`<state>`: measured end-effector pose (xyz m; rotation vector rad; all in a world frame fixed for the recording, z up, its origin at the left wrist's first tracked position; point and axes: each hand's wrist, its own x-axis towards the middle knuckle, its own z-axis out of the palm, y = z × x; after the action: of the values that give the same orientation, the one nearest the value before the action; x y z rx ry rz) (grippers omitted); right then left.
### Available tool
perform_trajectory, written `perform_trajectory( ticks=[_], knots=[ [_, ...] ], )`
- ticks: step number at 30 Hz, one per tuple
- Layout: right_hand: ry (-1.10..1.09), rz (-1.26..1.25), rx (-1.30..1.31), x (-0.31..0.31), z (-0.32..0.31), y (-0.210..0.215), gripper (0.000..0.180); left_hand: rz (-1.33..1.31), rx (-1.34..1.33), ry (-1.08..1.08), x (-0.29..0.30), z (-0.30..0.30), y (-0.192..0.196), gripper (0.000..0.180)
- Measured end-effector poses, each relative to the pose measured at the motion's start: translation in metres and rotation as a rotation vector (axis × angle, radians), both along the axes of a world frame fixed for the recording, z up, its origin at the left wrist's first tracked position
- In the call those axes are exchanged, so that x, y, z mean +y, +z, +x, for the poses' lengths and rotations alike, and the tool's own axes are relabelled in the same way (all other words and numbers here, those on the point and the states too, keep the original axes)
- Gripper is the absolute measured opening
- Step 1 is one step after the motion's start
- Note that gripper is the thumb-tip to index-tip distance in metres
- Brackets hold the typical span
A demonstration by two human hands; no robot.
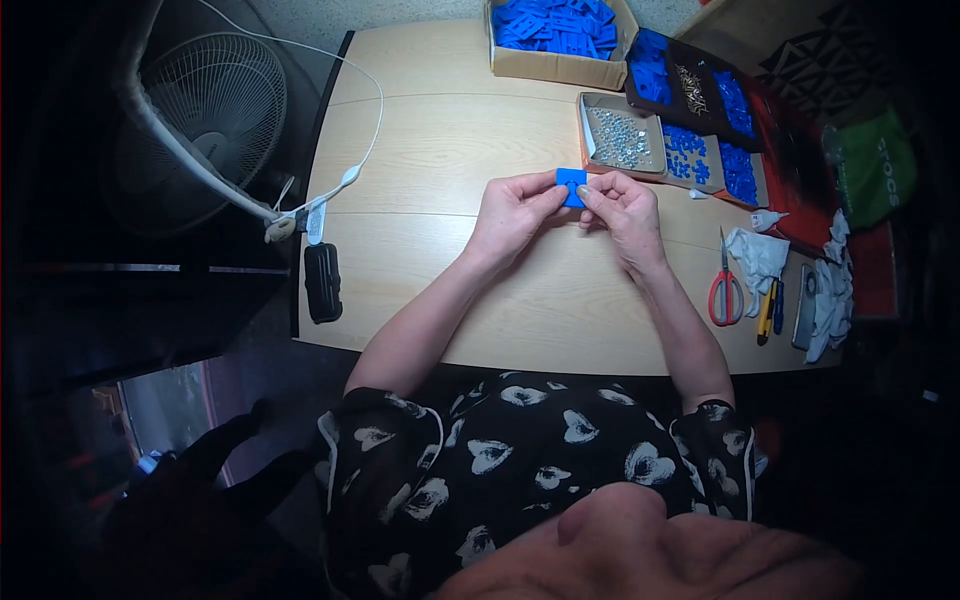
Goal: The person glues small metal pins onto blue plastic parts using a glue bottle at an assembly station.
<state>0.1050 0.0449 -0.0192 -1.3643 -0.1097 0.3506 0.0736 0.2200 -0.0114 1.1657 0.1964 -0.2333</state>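
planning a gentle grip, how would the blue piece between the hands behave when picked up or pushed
The blue piece is probably stiff, since its edges look straight between left hand and right hand. It is likely light, being small beside the hands. Its squarish outline suggests it would slide rather than roll.

Left hand (512, 212) and right hand (626, 212) pinch blue piece (572, 177). Carton (560, 69) at its twelve o'clock; scissors (724, 276) at four.

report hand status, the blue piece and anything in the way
Left hand, right hand: both pinching small blue piece. Shallow carton of shiny bits close beyond right hand. Scissors off to the right, out of the way.
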Motion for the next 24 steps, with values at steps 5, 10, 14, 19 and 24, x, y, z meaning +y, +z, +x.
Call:
perform_trajectory(
  ticks=[5,10,14,19,24],
  knots=[
    [0.009,-0.026,-0.009,0.0008,-0.0010,-0.0018,0.012,0.006,0.021,0.005,0.0018,-0.0009,-0.0002,0.030],
    [0.020,-0.008,-0.016,-0.0001,-0.0002,-0.0019,0.011,-0.012,0.016,-0.003,0.0019,-0.0008,0.0021,0.029],
    [0.012,-0.001,-0.008,-0.0005,0.0006,-0.0013,0.011,-0.036,0.024,-0.007,0.0024,-0.0009,0.0032,0.030],
    [0.034,-0.038,-0.005,-0.0030,0.0026,0.0005,0.012,-0.051,0.024,-0.018,0.0023,-0.0013,0.0018,0.032],
    [0.035,-0.028,0.007,-0.0047,0.0025,0.0011,0.013,-0.047,0.043,-0.004,0.0000,-0.0012,0.0060,0.030]
  ],
)
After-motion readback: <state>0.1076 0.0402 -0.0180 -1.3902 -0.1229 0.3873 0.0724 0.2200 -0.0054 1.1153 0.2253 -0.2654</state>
